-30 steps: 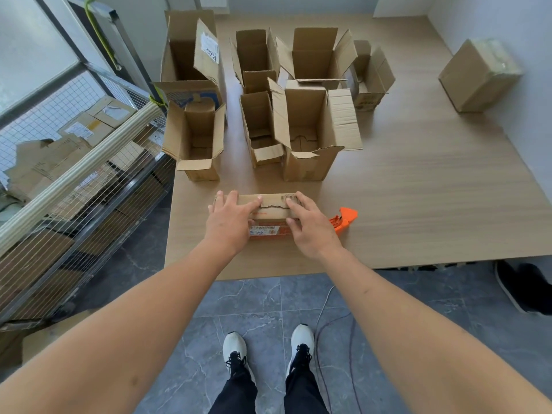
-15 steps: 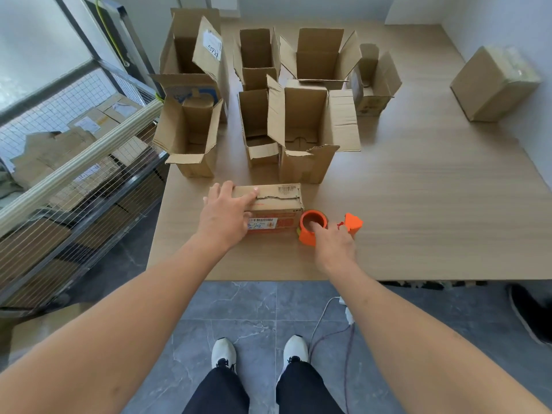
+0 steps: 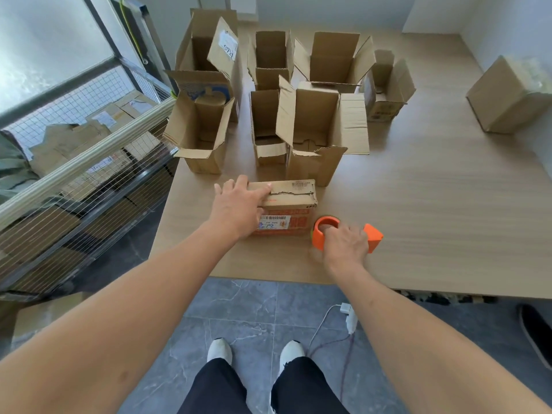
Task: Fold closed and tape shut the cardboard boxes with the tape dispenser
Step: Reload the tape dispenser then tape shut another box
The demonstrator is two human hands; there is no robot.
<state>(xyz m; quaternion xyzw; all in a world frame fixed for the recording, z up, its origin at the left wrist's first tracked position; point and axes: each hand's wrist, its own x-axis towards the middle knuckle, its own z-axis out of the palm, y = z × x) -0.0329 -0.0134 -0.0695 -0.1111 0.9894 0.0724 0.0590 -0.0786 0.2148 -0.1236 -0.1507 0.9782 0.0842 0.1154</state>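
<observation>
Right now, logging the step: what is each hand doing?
Left hand: open, pressing the folded box down.
Right hand: fingers curled round the tape dispenser.

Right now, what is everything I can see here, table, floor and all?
Folded-shut brown cardboard box: one, near table edge, under the left hand.
Orange plastic tape dispenser: one, right of that box, on the table.
Open brown cardboard boxes: seven, flaps up, clustered behind.
Closed brown cardboard box: one, far right, by the wall.
Light wooden table: one.
Wire mesh cart: one, left, holding flattened cardboard.
White charger and cable: one, grey tiled floor.
Left hand: presses the shut box's top.
Right hand: grips the dispenser.
White shoes: two.
</observation>
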